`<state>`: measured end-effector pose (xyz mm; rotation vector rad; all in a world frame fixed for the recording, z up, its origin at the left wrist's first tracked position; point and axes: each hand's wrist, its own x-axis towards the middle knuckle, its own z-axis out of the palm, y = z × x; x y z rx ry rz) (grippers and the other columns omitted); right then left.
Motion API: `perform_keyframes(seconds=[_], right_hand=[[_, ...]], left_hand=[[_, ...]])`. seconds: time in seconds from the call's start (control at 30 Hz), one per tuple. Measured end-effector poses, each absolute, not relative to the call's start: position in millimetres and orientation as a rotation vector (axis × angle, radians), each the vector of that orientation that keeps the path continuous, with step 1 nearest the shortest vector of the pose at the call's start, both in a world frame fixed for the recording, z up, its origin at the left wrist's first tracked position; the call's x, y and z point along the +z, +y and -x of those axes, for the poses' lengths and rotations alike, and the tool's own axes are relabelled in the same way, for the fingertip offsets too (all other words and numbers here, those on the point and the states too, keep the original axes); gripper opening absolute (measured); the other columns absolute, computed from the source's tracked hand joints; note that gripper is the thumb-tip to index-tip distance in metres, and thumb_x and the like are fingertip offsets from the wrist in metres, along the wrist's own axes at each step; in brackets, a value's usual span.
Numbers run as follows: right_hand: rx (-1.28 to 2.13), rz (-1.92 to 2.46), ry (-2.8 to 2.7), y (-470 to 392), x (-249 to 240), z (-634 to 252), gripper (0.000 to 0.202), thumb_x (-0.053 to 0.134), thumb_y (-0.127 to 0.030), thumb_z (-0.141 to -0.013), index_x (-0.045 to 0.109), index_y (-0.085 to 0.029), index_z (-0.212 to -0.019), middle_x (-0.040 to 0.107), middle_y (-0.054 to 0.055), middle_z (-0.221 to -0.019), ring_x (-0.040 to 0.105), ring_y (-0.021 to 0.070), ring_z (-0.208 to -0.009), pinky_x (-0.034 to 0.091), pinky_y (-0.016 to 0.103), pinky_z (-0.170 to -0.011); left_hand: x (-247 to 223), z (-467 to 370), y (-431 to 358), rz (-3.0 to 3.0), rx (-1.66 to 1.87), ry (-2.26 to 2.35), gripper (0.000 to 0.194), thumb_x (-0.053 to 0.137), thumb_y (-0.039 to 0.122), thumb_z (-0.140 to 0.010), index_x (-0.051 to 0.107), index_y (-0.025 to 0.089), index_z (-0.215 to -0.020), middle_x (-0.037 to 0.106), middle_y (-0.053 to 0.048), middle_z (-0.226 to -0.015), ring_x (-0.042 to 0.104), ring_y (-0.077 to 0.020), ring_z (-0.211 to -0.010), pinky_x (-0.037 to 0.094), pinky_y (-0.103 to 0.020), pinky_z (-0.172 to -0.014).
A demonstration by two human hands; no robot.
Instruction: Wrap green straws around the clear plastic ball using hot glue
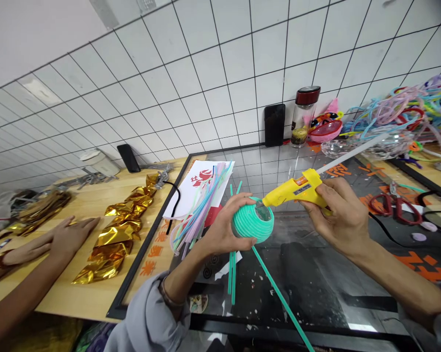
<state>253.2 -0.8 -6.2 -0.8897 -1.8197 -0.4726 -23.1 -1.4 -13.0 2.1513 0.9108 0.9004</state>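
Observation:
A round green ribbed ball [253,225], wound from fuzzy strips, is held by my left hand [226,222], its fingers curved round the left side. The ball has a round opening facing up and right. My right hand [340,212] grips a yellow glue gun [290,191], a long whitish stick [352,154] jutting from its back. The gun's nozzle is at the opening's rim; whether it touches cannot be told. A green strip [282,300] trails down from the ball. More green strips [231,278] lie on the dark glossy board [304,264] beneath.
Pastel strips [202,205] lie on white paper [184,190] at the left. Red scissors [396,208] and a black cable are at the right. A glass bottle [301,117] and phone [275,124] stand behind. Another person's hands [64,237] rest near gold foil [114,234].

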Motion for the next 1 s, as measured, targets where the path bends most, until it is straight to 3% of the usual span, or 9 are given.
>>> perform_keyframes(seconds=[1.0], right_hand=[[-0.503, 0.908, -1.833, -2.0, -7.3, -252.0, 0.019, 0.066, -0.018, -0.088, 0.059, -0.022, -0.104, 0.063, 0.006, -0.086, 0.063, 0.0193, -0.069, 0.051, 0.029, -0.054]], left_hand=[[-13.5, 23.9, -0.8, -2.146, 0.890, 0.936, 0.076, 0.081, 0.027, -0.063, 0.051, 0.026, -0.132, 0.048, -0.014, -0.148, 0.042, -0.0397, -0.143, 0.032, -0.061, -0.119]])
